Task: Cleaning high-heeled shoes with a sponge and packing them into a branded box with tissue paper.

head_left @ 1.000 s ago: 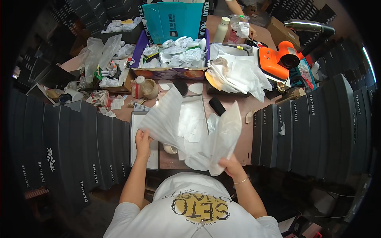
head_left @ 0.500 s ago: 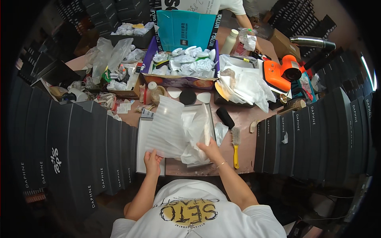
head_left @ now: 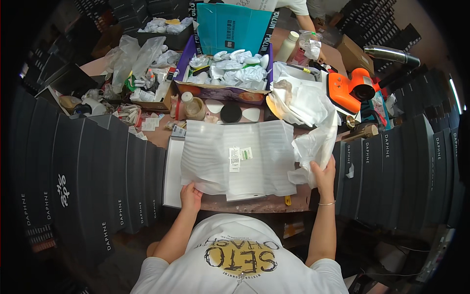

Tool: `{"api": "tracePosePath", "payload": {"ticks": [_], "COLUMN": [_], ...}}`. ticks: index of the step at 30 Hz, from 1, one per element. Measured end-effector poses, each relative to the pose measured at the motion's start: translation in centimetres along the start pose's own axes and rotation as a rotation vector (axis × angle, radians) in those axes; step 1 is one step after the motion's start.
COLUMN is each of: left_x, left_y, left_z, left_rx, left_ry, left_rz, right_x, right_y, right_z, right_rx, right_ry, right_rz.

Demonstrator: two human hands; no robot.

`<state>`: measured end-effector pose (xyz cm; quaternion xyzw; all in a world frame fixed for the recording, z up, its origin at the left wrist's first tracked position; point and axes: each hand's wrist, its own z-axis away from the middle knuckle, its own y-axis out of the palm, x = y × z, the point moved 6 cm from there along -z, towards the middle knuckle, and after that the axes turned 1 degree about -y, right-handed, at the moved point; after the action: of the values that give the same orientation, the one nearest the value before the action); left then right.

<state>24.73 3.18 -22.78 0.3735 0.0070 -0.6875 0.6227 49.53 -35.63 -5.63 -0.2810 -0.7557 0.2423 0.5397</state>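
Note:
A ribbed white foam sheet (head_left: 240,157) lies spread flat over a white box (head_left: 172,171) on the brown table (head_left: 254,205), with two small labels near its middle. My left hand (head_left: 191,197) pinches the sheet's near left corner. My right hand (head_left: 324,177) is at the table's right edge, gripping a crumpled piece of white tissue paper (head_left: 318,142) lifted off to the right of the sheet.
Behind the sheet stand an open purple box of crumpled paper (head_left: 230,73), a tape roll (head_left: 195,109), a black disc (head_left: 230,112) and an orange tool (head_left: 350,88). Stacks of black boxes (head_left: 88,176) wall both sides. Another person stands across the table (head_left: 293,10).
The foam sheet went from held up to lying flat on the box. My right hand moved right, pulling the tissue paper off it; my left hand now holds the near left corner.

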Motion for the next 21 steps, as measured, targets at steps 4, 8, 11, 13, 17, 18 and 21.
{"api": "tracePosePath", "payload": {"ticks": [4, 8, 11, 13, 17, 18, 21], "left_x": [0.4, -1.5, -3.5, -4.4, -4.7, -3.3, 1.8], "left_y": [-1.3, -0.5, 1.0, 2.7, 6.8, 7.4, 9.9], "left_z": [-1.1, -0.4, 2.2, 5.3, 9.7, 9.9, 11.4], "left_rx": [0.006, 0.040, 0.132, 0.198, 0.346, 0.459, 0.808], "left_ry": [0.003, 0.111, 0.272, 0.358, 0.387, 0.338, 0.156], "left_rz": [0.009, -0.009, -0.121, -0.231, -0.263, -0.436, -0.833], "right_x": [9.9, 9.6, 3.9, 3.9, 4.0, 3.9, 3.8], "right_y": [4.1, 15.7, 23.3, 25.1, 24.1, 24.5, 25.5], "right_z": [2.5, 7.0, 10.5, 11.4, 11.4, 12.1, 13.0], "right_rx": [0.442, 0.639, 0.609, 0.571, 0.708, 0.709, 0.762], "right_ry": [0.409, 0.245, 0.003, -0.024, 0.051, 0.065, 0.096], "right_rz": [-1.029, -0.709, -0.033, 0.096, 0.063, 0.083, 0.188]}}
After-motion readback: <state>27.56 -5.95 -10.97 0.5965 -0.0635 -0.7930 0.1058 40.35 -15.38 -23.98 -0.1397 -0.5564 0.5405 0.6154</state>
